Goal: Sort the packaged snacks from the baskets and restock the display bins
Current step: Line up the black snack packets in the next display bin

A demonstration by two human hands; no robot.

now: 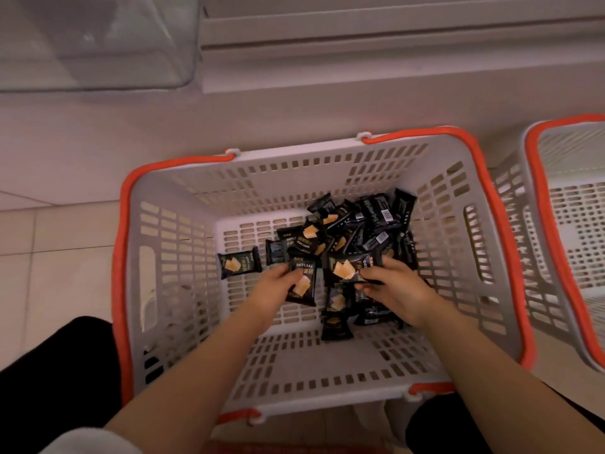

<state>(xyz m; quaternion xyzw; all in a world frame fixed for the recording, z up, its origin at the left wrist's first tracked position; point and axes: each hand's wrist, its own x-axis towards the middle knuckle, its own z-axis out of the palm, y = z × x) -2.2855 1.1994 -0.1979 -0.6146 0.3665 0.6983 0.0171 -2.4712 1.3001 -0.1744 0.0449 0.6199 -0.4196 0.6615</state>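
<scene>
1. Bare forearms reach down from the near edge into a white slotted plastic basket with orange-red handles point(170, 244), both arms angled inward toward its middle.
2. Her or his left hand point(275, 285) sits low over the basket floor, fingers curled round a black snack packet printed "DRYCAKE" with a yellow cracker picture point(302, 283); the packet stands nearly upright in that grip.
3. Right hand point(397, 290) lies just beside it, fingers and thumb pinching another black cracker packet point(348, 268), which tilts across the top of the heap.
4. Heap of matching small black packets point(363, 224) fills the far right part of the basket floor, some showing barcodes, some the cracker picture, all lying jumbled over one another.
5. One lone black packet point(239, 265) lies flat on the basket floor, apart from the heap, to the left of the left hand.
6. Further black packets lie under and just behind the right wrist, near the basket's near wall.
7. Second white slotted basket with an orange-red rim point(563, 224) stands just beside the first on the right, cut off by the picture edge.
8. Pale tiled floor point(59, 244) carries both baskets.
9. Clear plastic display bin point(98, 40) sits at upper left, beside a pale shelf base point(393, 60) that runs along the far side.
10. Dark-clothed knees point(55, 371) show at the near corners.
</scene>
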